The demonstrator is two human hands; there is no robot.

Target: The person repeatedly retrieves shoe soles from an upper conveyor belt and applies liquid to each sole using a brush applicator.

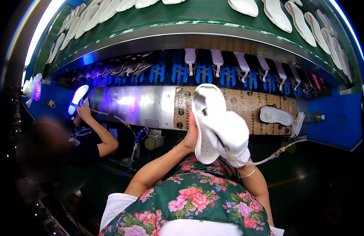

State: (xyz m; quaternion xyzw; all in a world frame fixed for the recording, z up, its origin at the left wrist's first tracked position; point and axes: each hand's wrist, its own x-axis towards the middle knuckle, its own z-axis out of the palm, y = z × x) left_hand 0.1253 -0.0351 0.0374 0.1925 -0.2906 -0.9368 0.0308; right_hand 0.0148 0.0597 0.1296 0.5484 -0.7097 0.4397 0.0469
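Observation:
My left hand (191,135) is closed around the left edge of a white shoe sole (208,96), which stands lengthwise in front of my body. A row of small holes shows along its lower part. My right hand (231,135), in a white knitted glove, is closed on a slim dark-tipped tool (204,112). The tool's tip is over the inside of the sole; whether it touches cannot be made out. A pale hose (268,158) runs to the right from near my right wrist. The glove hides much of the sole's right side.
A white sole (276,115) lies on the cardboard-covered bench (264,100). Beyond, shoe uppers (241,63) hang on blue holders. Many white soles (277,15) line the green belt (189,13) above. At left, a co-worker's hand (83,111) holds a sole under bluish light.

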